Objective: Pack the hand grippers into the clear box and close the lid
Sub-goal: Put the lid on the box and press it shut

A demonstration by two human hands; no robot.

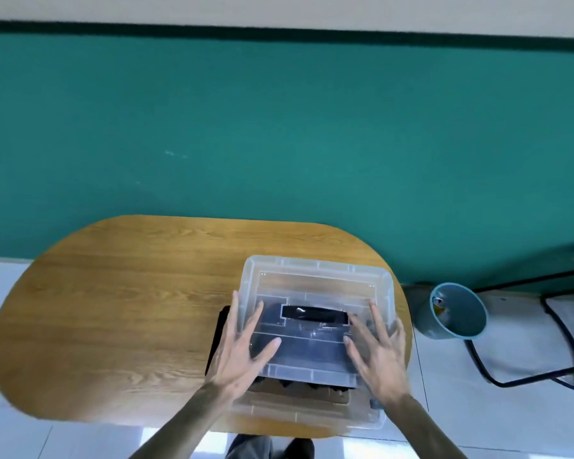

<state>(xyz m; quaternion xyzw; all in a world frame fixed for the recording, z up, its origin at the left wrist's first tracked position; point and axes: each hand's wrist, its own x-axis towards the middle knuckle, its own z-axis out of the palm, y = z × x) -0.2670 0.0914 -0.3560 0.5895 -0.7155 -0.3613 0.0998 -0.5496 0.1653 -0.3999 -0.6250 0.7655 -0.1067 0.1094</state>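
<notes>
We see the clear box [307,412] at the near right edge of the wooden table [120,309]. Its lid [315,286] sits on top, near edge not seated. Left hand [242,346] and right hand [376,351] lie flat on it, fingers spread, gripping nothing. Dark hand grippers [299,384] show inside. A bin [458,313] stands right of the table.

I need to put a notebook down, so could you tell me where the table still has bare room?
The table's whole left half is bare wood, from the rounded left edge to the clear box. A bare strip also runs behind the box. The right end is crowded: box, lid, left hand and right hand.
</notes>
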